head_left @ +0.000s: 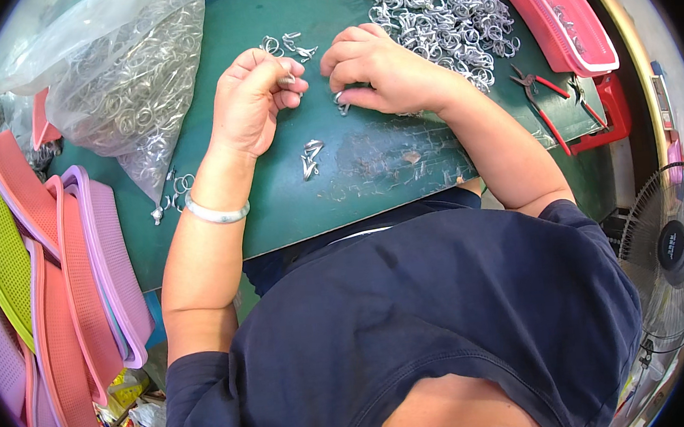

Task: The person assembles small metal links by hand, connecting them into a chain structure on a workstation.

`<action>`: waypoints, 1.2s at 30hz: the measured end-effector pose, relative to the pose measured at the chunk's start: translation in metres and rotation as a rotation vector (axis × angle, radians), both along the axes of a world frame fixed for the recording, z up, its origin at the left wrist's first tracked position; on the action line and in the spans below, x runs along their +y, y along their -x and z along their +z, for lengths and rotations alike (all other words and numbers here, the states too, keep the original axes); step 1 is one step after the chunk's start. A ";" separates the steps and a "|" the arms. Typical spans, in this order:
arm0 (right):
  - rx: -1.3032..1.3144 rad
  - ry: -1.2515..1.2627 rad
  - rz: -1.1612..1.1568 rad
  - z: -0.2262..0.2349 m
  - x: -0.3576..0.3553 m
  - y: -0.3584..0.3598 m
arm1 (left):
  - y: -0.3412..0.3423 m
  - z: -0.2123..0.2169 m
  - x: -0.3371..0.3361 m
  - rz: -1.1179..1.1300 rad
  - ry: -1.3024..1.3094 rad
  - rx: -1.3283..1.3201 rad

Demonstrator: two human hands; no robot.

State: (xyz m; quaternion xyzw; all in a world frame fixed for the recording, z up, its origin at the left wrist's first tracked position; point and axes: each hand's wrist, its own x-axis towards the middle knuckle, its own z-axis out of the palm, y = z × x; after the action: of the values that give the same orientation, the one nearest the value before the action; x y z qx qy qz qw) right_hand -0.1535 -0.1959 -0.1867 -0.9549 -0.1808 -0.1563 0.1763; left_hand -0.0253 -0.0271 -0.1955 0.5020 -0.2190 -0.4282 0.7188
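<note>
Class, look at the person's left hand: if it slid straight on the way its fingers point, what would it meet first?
Probably the right hand. The left hand, pinching a small metal clip, points across the green mat toward it; depth is unclear.

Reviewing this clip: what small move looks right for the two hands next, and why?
Probably bring the left hand toward the right hand so the two pieces meet. The left fingers pinch a small silver metal clip, the right fingertips press another small silver piece on the green mat, and finished-looking clips lie below, apart from both hands.
</note>
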 end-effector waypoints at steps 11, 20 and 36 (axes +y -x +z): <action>-0.267 -0.232 0.007 0.008 0.002 -0.005 | 0.016 0.010 -0.002 -0.311 -0.213 0.015; -0.157 0.062 -0.316 -0.003 -0.009 -0.002 | 0.019 -0.001 -0.006 -0.059 -0.163 -0.211; -0.001 -0.200 -0.343 -0.006 -0.008 -0.005 | 0.017 -0.003 -0.006 -0.107 -0.023 -0.037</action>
State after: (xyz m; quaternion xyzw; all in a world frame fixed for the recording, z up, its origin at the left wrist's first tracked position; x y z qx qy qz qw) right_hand -0.1485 -0.2038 -0.1926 -0.9493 0.0008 -0.2016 0.2413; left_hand -0.0421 -0.0328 -0.1985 0.5057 -0.2538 -0.4592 0.6848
